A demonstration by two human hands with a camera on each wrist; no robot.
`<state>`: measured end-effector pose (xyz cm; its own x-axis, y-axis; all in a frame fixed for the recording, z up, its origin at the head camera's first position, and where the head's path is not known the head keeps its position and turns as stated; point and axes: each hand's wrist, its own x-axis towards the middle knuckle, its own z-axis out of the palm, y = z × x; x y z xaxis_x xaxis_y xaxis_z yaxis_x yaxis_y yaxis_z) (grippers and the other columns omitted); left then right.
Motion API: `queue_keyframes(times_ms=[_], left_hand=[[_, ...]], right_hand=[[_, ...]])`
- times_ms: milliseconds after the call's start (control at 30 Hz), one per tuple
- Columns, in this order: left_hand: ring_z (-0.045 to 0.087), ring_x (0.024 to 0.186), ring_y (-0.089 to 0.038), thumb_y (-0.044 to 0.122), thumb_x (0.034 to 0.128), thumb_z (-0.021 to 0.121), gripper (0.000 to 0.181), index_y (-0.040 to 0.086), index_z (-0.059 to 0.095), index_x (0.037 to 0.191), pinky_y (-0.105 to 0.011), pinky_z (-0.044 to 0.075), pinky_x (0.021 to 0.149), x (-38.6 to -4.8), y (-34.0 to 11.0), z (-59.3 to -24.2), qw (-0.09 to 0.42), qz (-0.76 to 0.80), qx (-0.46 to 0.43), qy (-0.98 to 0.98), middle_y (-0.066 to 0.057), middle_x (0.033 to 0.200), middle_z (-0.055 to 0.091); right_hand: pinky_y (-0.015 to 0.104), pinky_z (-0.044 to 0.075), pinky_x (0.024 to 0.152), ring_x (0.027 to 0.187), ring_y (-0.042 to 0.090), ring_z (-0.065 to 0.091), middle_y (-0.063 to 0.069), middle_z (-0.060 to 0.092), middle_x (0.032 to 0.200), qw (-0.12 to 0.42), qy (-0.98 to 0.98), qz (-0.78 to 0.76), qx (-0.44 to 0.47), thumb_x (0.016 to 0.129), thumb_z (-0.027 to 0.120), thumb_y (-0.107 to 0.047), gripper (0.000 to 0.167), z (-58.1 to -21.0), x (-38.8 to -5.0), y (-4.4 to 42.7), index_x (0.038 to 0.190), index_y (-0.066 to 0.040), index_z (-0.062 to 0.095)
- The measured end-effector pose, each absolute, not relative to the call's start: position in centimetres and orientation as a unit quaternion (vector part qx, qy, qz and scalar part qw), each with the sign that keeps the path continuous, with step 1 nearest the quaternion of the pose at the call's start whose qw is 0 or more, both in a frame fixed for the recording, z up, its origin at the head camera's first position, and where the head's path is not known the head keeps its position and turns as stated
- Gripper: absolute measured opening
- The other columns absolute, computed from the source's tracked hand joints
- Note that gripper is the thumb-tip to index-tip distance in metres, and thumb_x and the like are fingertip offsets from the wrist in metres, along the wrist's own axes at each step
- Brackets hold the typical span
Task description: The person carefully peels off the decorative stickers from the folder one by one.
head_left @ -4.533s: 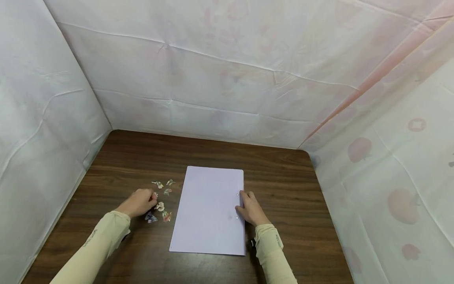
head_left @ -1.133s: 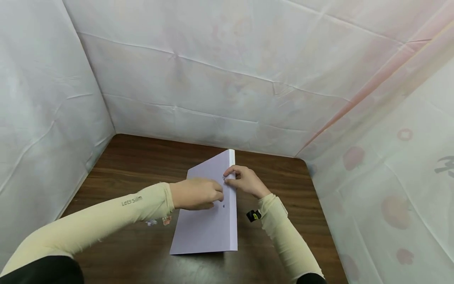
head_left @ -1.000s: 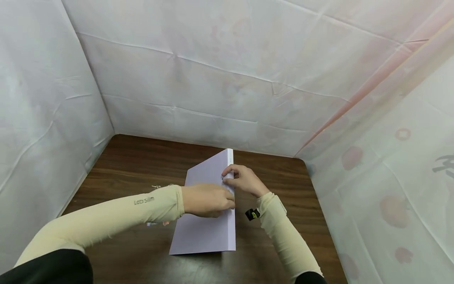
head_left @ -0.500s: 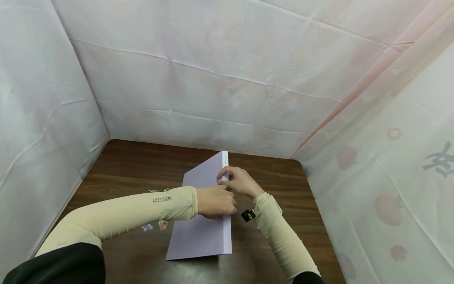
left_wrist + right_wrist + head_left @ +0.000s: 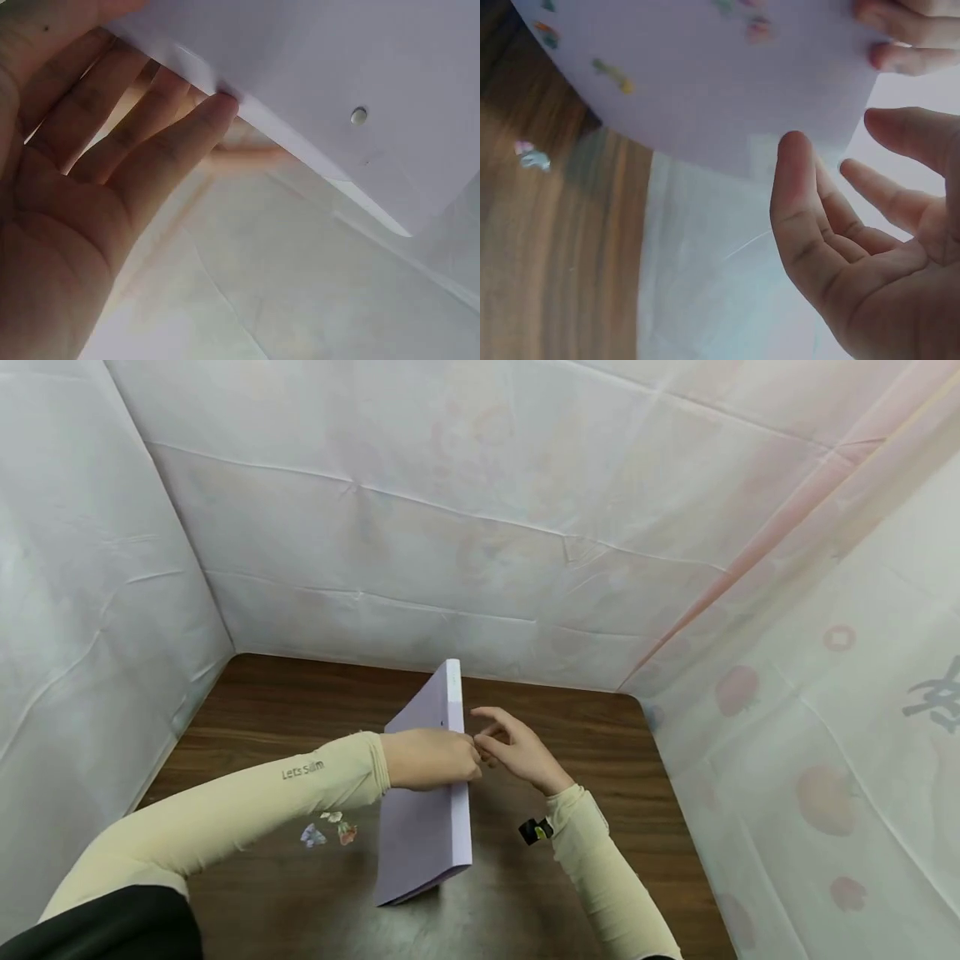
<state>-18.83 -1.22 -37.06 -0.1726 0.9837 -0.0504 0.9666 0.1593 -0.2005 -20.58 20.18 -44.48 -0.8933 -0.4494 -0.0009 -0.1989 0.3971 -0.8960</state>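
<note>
A lavender binder (image 5: 412, 852) stands tilted up off the table, its pale spine (image 5: 459, 827) uppermost. My left hand (image 5: 433, 757) reaches across its near face and grips the spine. Bent left fingers (image 5: 161, 154) meet the spine edge beside a metal rivet (image 5: 359, 116) in the left wrist view. To the right of the spine is my right hand (image 5: 521, 752), fingers parted and loosely bent; in the right wrist view the hand (image 5: 870, 255) holds nothing. That view also shows small coloured flower shapes (image 5: 615, 75) on the binder's other face.
Small flower-shaped cutouts, one bluish (image 5: 312, 836) and one reddish (image 5: 347, 833), lie left of the binder; the left sleeve (image 5: 247, 802) covers that area partly. Pale fabric walls (image 5: 450, 527) enclose the brown wooden table (image 5: 600, 877) at the back and sides.
The binder has gone from lying flat to standing tilted. My left hand has moved from the cutouts to the spine. During the last half second my right hand has come off the spine.
</note>
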Motion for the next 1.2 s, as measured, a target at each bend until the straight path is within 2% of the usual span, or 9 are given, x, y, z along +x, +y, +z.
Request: queue_keyframes(times_ms=[133,233,367,500,600,733,900,1033,1200], left_hand=[[0.064,0.094,-0.014,0.004,0.0807,0.081,0.023,0.016,0.076,0.1,-0.022,0.05,0.083,-19.5,-2.8,-36.4,0.058,0.064,-0.633,-0.769,0.005,0.096,0.071],[0.064,0.097,-0.016,0.001,0.0781,0.082,0.028,0.015,0.075,0.101,-0.023,0.05,0.085,-20.0,-3.8,-36.0,0.071,0.047,-0.624,-0.777,0.003,0.097,0.071],[0.064,0.097,-0.018,-0.004,0.077,0.079,0.028,0.015,0.075,0.098,-0.025,0.052,0.084,-20.4,-5.0,-35.8,0.084,0.014,-0.607,-0.79,0.002,0.099,0.071],[0.064,0.095,-0.02,-0.008,0.0751,0.076,0.028,0.014,0.073,0.093,-0.027,0.052,0.082,-20.9,-6.4,-35.6,0.1,-0.024,-0.597,-0.796,0.001,0.096,0.071],[0.064,0.095,-0.022,-0.008,0.0759,0.076,0.027,0.013,0.071,0.092,-0.029,0.053,0.083,-21.2,-7.3,-35.2,0.11,-0.045,-0.591,-0.798,0.001,0.095,0.071],[0.064,0.1,-0.022,-0.006,0.0797,0.076,0.024,0.01,0.071,0.097,-0.033,0.053,0.087,-21.3,-8.1,-35.0,0.109,-0.08,-0.583,-0.801,0.0,0.098,0.07],[0.064,0.101,-0.023,-0.007,0.0804,0.075,0.024,0.006,0.07,0.1,-0.035,0.052,0.089,-21.3,-8.9,-35.5,0.129,-0.12,-0.588,-0.79,-0.001,0.1,0.07],[0.064,0.1,-0.023,-0.009,0.0798,0.075,0.025,0.005,0.069,0.101,-0.034,0.052,0.089,-21.4,-9.7,-36.1,0.163,-0.15,-0.586,-0.78,-0.002,0.101,0.069],[0.061,0.104,-0.025,-0.011,0.0791,0.072,0.028,0.004,0.067,0.102,-0.035,0.051,0.092,-21.4,-10.5,-37.2,0.194,-0.167,-0.582,-0.772,-0.004,0.103,0.067]], right_hand=[[0.049,0.057,0.07,0.084,0.038,0.066,0.012,0.065,0.101,0.131,0.818,-0.534,-0.169,0.101,0.062,-0.019,0.045,-46.1,-20.0,20.9,0.144,-0.017,0.049],[0.051,0.057,0.071,0.086,0.044,0.065,0.012,0.064,0.099,0.149,0.81,-0.547,-0.15,0.101,0.061,-0.016,0.041,-47.4,-19.3,21.3,0.139,-0.007,0.052],[0.053,0.056,0.072,0.084,0.04,0.065,0.016,0.064,0.096,0.167,0.809,-0.55,-0.124,0.101,0.061,-0.015,0.034,-50.5,-18.2,21.3,0.13,0.0,0.057],[0.053,0.055,0.075,0.085,0.042,0.065,0.028,0.064,0.102,0.214,0.786,-0.572,-0.096,0.101,0.059,-0.017,0.031,-54.6,-16.8,20.5,0.122,0.007,0.06],[0.049,0.057,0.077,0.085,0.04,0.068,0.029,0.065,0.103,0.267,0.746,-0.606,-0.067,0.104,0.053,-0.017,0.033,-56.8,-15.7,19.3,0.119,0.012,0.06],[0.038,0.058,0.074,0.081,0.027,0.07,0.023,0.068,0.1,0.323,0.674,-0.664,-0.021,0.105,0.049,-0.022,0.038,-58.7,-14.7,17.6,0.12,0.012,0.057],[0.036,0.058,0.076,0.084,0.025,0.071,0.02,0.069,0.103,0.366,0.569,-0.736,0.026,0.102,0.054,-0.028,0.052,-59.5,-14.2,16.5,0.131,0.015,0.049],[0.034,0.057,0.076,0.082,0.022,0.069,0.015,0.068,0.098,0.356,0.52,-0.776,0.037,0.104,0.051,-0.018,0.039,-59.2,-14.4,17.0,0.127,0.013,0.053],[0.028,0.057,0.07,0.079,0.017,0.069,0.009,0.068,0.094,0.313,0.488,-0.813,0.048,0.105,0.047,-0.008,0.021,-58.5,-14.9,18.7,0.114,0.003,0.062]])
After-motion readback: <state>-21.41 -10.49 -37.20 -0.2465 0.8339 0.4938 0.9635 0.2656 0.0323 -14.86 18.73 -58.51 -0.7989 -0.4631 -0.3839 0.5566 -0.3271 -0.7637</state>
